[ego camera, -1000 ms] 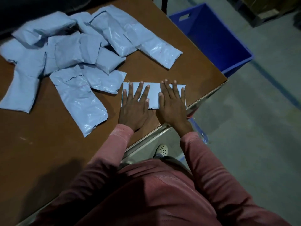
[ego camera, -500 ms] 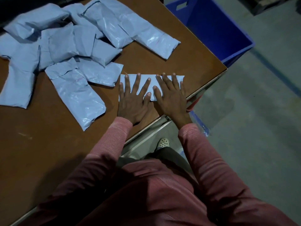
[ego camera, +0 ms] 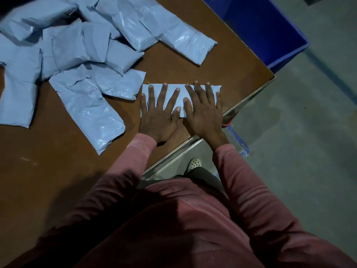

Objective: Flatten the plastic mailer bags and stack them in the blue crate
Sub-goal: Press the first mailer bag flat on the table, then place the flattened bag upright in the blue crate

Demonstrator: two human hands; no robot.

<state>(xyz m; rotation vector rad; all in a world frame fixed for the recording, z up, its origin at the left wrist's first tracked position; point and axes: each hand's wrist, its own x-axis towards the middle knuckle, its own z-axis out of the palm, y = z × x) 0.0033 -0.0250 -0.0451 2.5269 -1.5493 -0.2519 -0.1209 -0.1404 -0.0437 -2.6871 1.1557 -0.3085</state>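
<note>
Pale blue mailer bags (ego camera: 87,105), brown table (ego camera: 48,161), blue crate (ego camera: 270,31).

The left hand (ego camera: 157,120) fanned its fingers wider over the flat mailer (ego camera: 157,92), and the right hand (ego camera: 203,117) slid closer until the two thumbs nearly met. The view dipped, pushing the blue crate (ego camera: 260,26) partly out of frame.

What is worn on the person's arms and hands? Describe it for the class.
Both arms wear long pink sleeves, the left sleeve and right sleeve each ending in a cuff at the wrist. The left hand and right hand are bare, with no gloves.
</note>
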